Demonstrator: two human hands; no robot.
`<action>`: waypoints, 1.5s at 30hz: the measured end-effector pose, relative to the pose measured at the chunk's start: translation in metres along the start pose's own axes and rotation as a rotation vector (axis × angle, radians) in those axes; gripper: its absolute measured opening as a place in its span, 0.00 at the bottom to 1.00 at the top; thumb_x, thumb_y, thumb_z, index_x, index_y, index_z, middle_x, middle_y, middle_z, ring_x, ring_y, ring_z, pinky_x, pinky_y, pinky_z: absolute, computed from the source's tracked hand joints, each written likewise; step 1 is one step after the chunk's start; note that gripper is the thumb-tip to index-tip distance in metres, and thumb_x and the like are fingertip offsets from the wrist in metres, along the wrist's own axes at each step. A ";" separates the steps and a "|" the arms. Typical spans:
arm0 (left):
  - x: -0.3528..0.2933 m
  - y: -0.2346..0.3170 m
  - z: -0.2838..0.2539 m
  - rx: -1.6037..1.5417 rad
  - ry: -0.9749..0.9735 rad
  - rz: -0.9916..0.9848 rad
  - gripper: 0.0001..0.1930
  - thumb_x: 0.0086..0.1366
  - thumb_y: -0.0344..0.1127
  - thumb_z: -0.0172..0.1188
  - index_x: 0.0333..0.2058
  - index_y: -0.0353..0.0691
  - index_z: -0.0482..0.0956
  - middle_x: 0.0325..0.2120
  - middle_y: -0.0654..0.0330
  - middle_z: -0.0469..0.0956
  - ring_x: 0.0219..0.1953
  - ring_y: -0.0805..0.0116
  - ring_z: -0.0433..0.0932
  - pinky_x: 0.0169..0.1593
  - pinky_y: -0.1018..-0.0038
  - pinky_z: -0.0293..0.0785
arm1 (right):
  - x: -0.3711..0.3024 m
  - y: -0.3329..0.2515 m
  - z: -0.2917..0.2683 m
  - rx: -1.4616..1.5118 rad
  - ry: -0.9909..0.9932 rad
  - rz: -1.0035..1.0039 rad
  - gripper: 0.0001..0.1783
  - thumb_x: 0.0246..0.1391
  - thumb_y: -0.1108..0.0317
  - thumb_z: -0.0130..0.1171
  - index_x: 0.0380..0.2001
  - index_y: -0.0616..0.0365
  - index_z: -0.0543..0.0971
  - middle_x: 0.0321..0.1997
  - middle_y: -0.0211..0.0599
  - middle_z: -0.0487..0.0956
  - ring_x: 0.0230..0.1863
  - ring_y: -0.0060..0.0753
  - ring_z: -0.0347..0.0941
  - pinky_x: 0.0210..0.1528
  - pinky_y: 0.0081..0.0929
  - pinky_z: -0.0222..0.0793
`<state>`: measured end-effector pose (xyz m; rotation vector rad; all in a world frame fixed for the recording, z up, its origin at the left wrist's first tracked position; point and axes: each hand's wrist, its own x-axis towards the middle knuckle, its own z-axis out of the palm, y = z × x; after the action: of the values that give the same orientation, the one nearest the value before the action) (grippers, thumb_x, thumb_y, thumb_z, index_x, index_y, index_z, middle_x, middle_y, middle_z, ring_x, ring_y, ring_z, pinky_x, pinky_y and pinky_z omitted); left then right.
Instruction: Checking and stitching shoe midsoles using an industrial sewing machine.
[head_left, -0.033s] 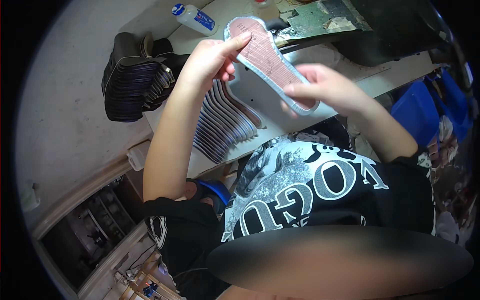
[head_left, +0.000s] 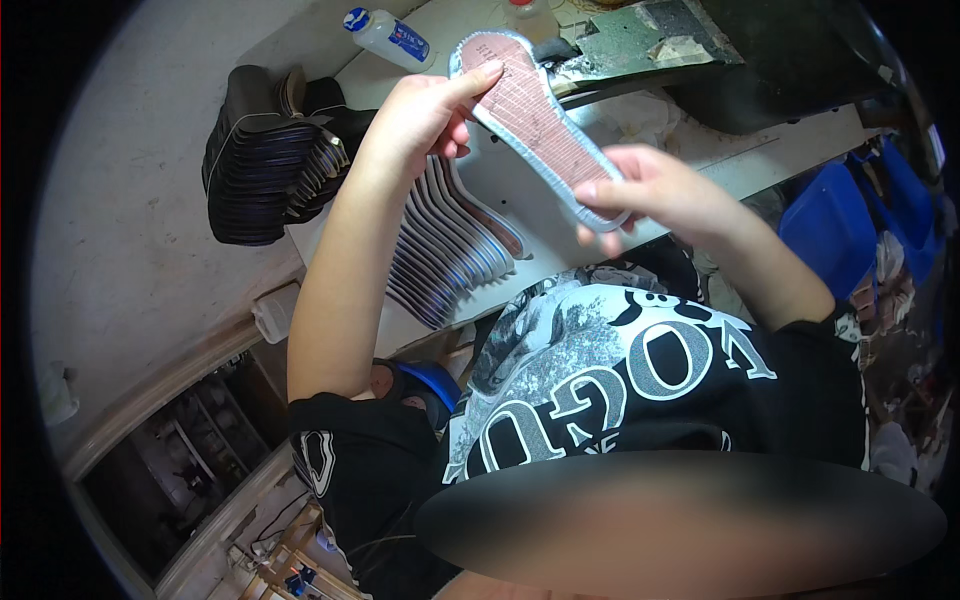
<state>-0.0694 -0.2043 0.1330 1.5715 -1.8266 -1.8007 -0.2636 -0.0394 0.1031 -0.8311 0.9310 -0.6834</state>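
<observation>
A shoe insole [head_left: 540, 122] is held up at a slant between my two hands, above the white worktable. Its visible face is pinkish and ribbed, with a silvery-grey rim wrapped round the edge. My left hand [head_left: 425, 110] pinches the upper-left end, thumb lying on the pink face. At the lower-right end my right hand [head_left: 655, 190] grips with its thumb on the face and its fingers partly hidden underneath. Below, a fanned row of similar insoles [head_left: 450, 250] lies overlapping on the table, partly covered by my left forearm.
A tied stack of dark sole-shaped pieces [head_left: 262, 165] stands at the left by the wall. Toward the back are a white bottle with a blue cap [head_left: 392, 38] and a worn green board [head_left: 640, 45]. Blue plastic containers [head_left: 830, 225] sit at the right, beyond the worktable [head_left: 735, 160].
My right hand has shifted slightly, and its fingers now show below the insole's lower end. The insole has tilted a little; my left hand keeps its hold.
</observation>
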 end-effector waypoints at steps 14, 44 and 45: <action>-0.022 -0.037 -0.002 -0.936 0.033 0.381 0.15 0.66 0.36 0.53 0.46 0.33 0.72 0.35 0.57 0.78 0.36 0.70 0.78 0.41 0.73 0.76 | 0.013 -0.014 0.062 0.125 0.048 -0.206 0.12 0.55 0.62 0.61 0.30 0.61 0.78 0.22 0.27 0.76 0.20 0.14 0.70 0.19 0.13 0.64; -0.081 -0.071 0.040 -1.093 0.070 0.358 0.22 0.65 0.44 0.55 0.48 0.30 0.67 0.38 0.54 0.76 0.32 0.74 0.76 0.24 0.83 0.75 | 0.022 0.030 0.049 0.409 -0.057 -0.476 0.10 0.59 0.70 0.53 0.41 0.61 0.68 0.33 0.42 0.77 0.32 0.29 0.77 0.35 0.26 0.73; -0.075 -0.091 0.033 -0.977 0.033 0.368 0.22 0.66 0.43 0.54 0.50 0.31 0.66 0.40 0.54 0.76 0.34 0.71 0.79 0.26 0.81 0.76 | 0.025 0.040 0.043 0.363 -0.056 -0.408 0.10 0.58 0.71 0.54 0.40 0.61 0.67 0.33 0.41 0.77 0.31 0.27 0.77 0.35 0.23 0.73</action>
<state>-0.0086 -0.1058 0.0922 0.8122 -0.8466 -1.9602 -0.2088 -0.0252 0.0739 -0.7137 0.5631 -1.1397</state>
